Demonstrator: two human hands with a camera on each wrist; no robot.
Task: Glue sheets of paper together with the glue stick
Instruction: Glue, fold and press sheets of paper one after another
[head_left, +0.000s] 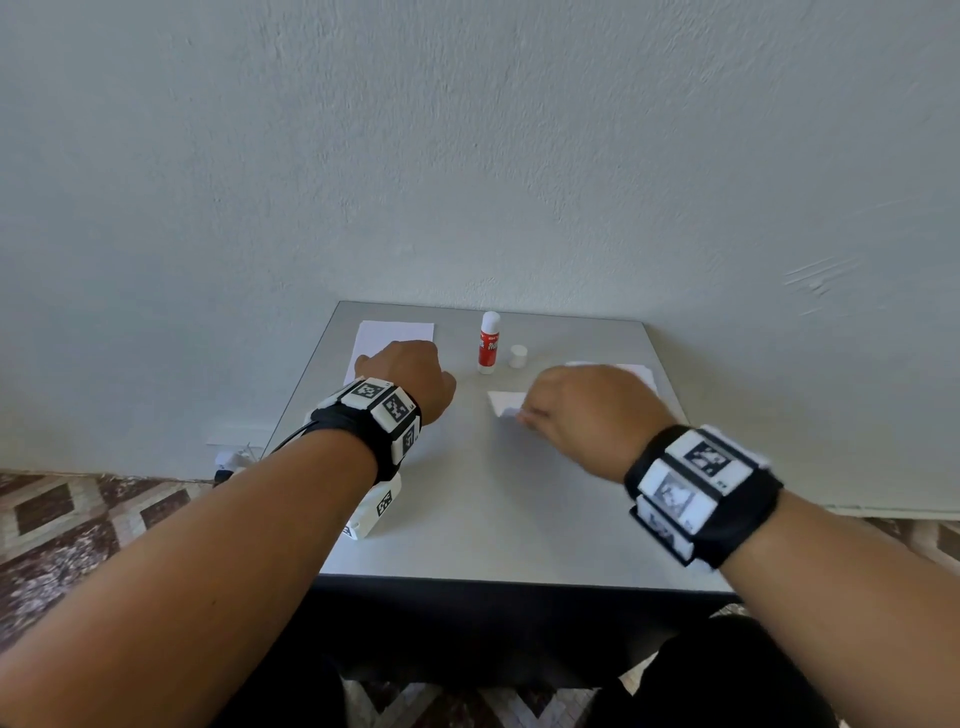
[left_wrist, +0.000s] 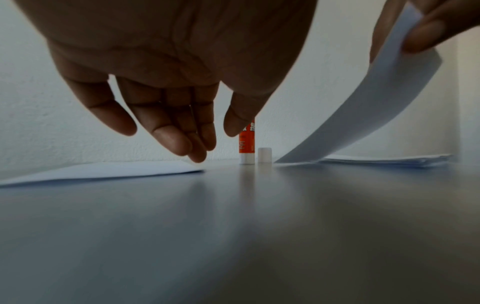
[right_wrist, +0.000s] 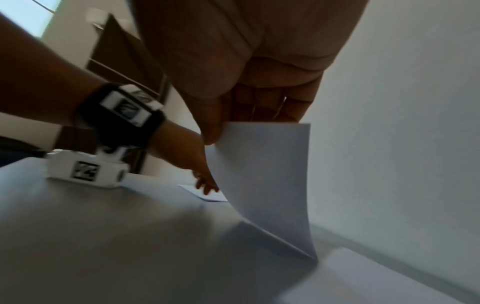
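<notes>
Paper sheets, plain white, lie in two places on the grey surface (head_left: 467, 519): a single sheet (head_left: 387, 338) at the far left, flat with its near corner slightly raised in the left wrist view, and a low stack (left_wrist: 389, 159) at the right, partly hidden behind the right hand in the head view. One more sheet, the lifted sheet (right_wrist: 265, 179), curves up from the stack; its lower edge meets the surface just beside the stack and its upper edge is pinched between the thumb and fingers of the right hand (head_left: 582, 410), which is closed on it. The left hand (head_left: 410, 374) hovers over the near part of the single sheet, fingers relaxed and pointing down, holding nothing; in the left wrist view its fingertips (left_wrist: 182, 148) come very near the sheet, though contact cannot be told. Between the two lots of paper, toward the far edge, the glue stick (head_left: 489, 343) stands upright: a red body with white lettering, a white base and a white top. Its small white cap (head_left: 518, 356) stands just to the right of it, apart from it. Both wrists wear black bands carrying white blocks with black-and-white square markers.
</notes>
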